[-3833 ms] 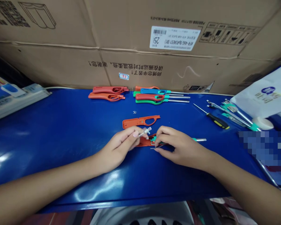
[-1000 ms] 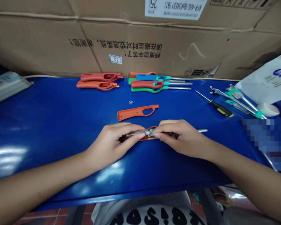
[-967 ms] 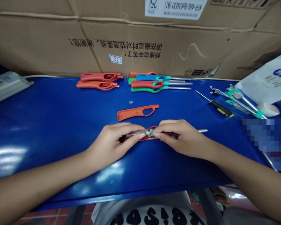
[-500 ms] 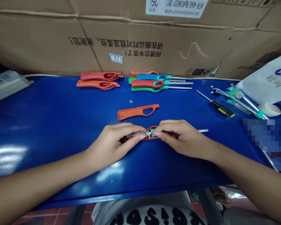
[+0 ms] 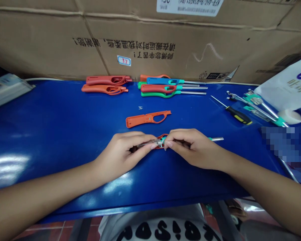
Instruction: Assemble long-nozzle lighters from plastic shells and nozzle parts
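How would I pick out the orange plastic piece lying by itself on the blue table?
Start at the cardboard box along the back of the blue table and come forward past the lighters lined up before it. The lone orange shell lies just beyond the left hand and right hand, which pinch a half-built lighter. Unlike its neighbours, it lies alone and has no metal tube.

Table glossy blue. Held lighter orange, teal trim. Shell half at 12 o'clock orange. Screwdriver at 2 o'clock: black-yellow handle. Box brown, black print.
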### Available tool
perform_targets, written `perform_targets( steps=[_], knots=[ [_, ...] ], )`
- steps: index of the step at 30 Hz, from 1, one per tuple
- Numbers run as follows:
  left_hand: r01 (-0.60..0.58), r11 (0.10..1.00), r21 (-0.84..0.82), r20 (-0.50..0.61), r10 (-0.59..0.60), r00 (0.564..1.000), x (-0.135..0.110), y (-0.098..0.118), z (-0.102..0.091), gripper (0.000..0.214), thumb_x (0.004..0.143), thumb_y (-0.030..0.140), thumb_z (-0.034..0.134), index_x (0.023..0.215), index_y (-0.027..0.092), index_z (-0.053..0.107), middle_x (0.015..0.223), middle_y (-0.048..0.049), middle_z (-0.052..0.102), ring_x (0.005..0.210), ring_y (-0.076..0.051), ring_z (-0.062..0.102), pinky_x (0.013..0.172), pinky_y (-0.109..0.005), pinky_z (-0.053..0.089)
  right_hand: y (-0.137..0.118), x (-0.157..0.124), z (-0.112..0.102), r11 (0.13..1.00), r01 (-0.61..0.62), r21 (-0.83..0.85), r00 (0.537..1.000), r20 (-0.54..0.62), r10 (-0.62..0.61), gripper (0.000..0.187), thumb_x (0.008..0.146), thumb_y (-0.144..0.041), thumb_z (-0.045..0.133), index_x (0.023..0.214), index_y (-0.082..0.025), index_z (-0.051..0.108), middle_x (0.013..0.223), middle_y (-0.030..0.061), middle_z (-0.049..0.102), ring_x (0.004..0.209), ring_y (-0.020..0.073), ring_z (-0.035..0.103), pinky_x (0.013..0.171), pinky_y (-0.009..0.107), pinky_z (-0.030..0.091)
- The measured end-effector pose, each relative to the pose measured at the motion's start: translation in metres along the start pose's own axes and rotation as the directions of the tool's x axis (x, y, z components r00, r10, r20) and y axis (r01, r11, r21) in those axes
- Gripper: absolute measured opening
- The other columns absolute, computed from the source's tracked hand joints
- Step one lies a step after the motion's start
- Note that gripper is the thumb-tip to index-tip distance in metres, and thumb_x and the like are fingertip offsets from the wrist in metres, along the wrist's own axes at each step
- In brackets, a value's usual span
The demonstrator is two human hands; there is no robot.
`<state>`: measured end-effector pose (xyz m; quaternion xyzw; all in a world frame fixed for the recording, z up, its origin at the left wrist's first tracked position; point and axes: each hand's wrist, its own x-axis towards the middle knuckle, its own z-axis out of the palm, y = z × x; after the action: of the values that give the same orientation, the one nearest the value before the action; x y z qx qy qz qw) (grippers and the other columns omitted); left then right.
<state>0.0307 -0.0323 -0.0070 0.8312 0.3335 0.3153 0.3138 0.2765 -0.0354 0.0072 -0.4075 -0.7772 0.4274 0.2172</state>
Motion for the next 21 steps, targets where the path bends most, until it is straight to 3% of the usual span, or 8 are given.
perform_targets(
  steps=[12, 21],
  knots=[
    [-0.038, 0.999, 0.007, 0.003, 0.038, 0.999, 0.0004, -0.0008, -0.0001, 0.017, 0.099, 0.021, 0.063, 0.111, 0.02, 0.076, 0.103, -0.0014, 0.079, 0.09, -0.013, 0.074, 0.081, -0.02, 0.057, 0.0002, -0.0003, 0.0, 0.999, -0.012, 0.031, 1.0, 0.016, 0.011, 0.02, 0.099, -0.021, 0.054, 0.087, -0.017, 0.069, 0.077, -0.003, 0.061, 0.058, 0.0056, 0.044, 0.052, 0.02, 0.033],
    [0.005, 1.0, -0.024, 0.01, -0.004, 1.0, -0.0007, 0.0012, 0.0007, 0.018, 0.1, 0.024, 0.062, 0.111, 0.021, 0.076, 0.103, -0.0023, 0.079, 0.089, -0.015, 0.074, 0.08, -0.023, 0.058, -0.0028, 0.0006, -0.0002, 0.999, -0.039, 0.024, 0.999, 0.027, 0.038, 0.021, 0.099, -0.024, 0.055, 0.087, -0.018, 0.07, 0.076, -0.0022, 0.061, 0.057, 0.0066, 0.043, 0.052, 0.021, 0.033]
  ],
)
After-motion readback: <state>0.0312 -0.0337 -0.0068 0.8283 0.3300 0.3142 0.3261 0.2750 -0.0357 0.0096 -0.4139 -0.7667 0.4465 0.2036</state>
